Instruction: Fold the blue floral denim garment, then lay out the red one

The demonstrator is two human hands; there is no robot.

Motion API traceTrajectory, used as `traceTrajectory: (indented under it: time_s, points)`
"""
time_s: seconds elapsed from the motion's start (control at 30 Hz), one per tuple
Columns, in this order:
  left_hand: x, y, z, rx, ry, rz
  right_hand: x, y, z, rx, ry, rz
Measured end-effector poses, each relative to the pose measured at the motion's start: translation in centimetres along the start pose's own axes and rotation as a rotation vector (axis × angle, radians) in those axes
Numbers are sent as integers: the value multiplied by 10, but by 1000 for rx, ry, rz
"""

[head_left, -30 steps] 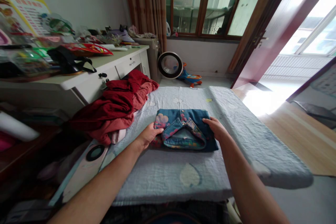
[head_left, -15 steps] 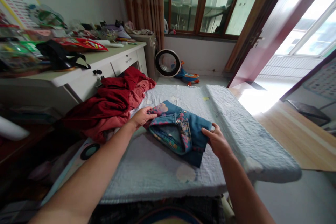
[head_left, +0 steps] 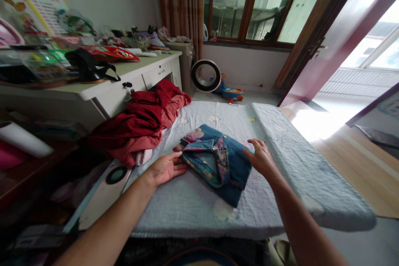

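Note:
A folded blue denim jacket point(head_left: 237, 160) with a floral-patterned collar and metal buttons lies on the light blue cloth point(head_left: 187, 208) in front of me. Its collar faces up. At its left corner is my left hand point(head_left: 164, 169), palm turned partly up and fingers stretched out, the tips at the fabric's edge. On the opposite side, my right hand point(head_left: 261, 156) hovers at the right edge with fingers apart. Whether its fingertips touch the denim I cannot tell. Neither hand grips the jacket.
Crumpled red fabric point(head_left: 140, 116) is heaped on the left, beside a white desk point(head_left: 121, 99) crowded with packets and jars. Beyond the padded surface are a round black-rimmed object point(head_left: 205, 75) and a blue-orange toy point(head_left: 230, 90). A door point(head_left: 324, 37) stands open at right.
Both hands have let go of the jacket's edges. My left fingers have straightened and the hand has turned palm up; the jacket now lies flatter. The view has shifted slightly left.

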State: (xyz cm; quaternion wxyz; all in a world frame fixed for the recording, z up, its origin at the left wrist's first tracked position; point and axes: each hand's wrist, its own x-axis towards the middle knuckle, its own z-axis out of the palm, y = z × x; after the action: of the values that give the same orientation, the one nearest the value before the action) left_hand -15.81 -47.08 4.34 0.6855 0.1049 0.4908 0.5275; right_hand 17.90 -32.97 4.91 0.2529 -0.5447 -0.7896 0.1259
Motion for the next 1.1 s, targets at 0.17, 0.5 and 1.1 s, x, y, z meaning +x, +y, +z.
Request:
traceTrajectory:
  time_s: [0.17,0.5,1.1]
  points:
    - [-15,-31,25,-38,-55,-28,42,-28,12,48,-152,-26]
    - [-25,-51,58,74,85,93,100,-55,33,114,-424,145]
    - [0,-41,74,177,183,443,63,-29,-6,710,-553,417]
